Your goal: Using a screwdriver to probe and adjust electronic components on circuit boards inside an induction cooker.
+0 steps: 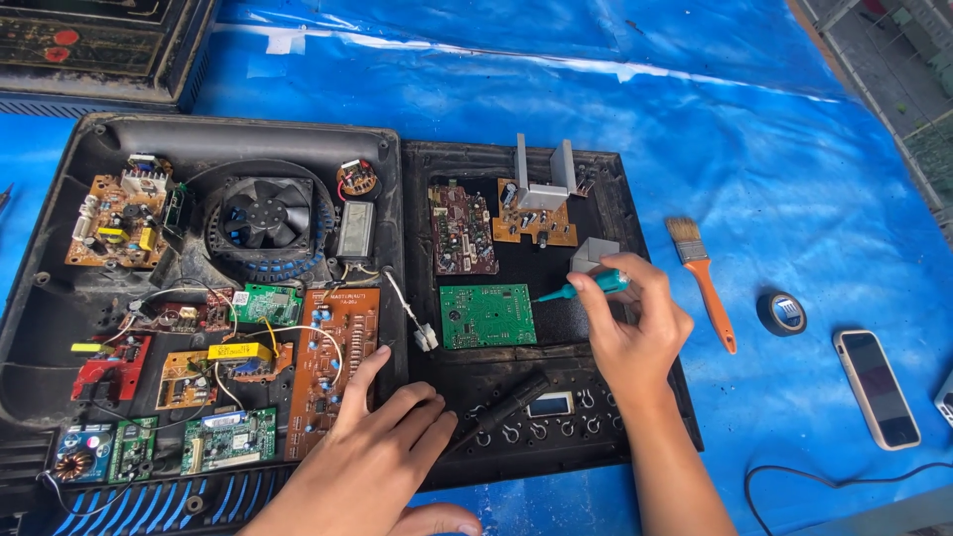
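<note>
- The right hand [635, 333] pinched a small teal-handled screwdriver [586, 289] between thumb and fingertips, its tip aimed toward nine o'clock at the right edge of the green circuit board [486, 316].
- The left hand [372, 452] lay flat with fingers loosely spread, holding nothing, its fingertips resting on the lower end of the long brown circuit board [333, 367] and the case rim beside it.
- The green board sat in the right black case half [606, 437]; at twelve o'clock from it were a reddish-brown board [462, 230] and a tan board with metal heat-sink plates [536, 203].
- A black probe-like tool [501, 412] lay at six o'clock from the green board, just off the left fingertips.
- The left case half [60, 298] held a cooling fan [265, 211] and many small boards wired together.
- As a judgement: the cover was already off and the boards were laid out; whether the green board's screws were in or out could not be told.
- On the blue tarp [596, 89], at three o'clock from the right hand, lay an orange-handled brush [707, 278], a roll of black tape [782, 314] and a phone [877, 387].
</note>
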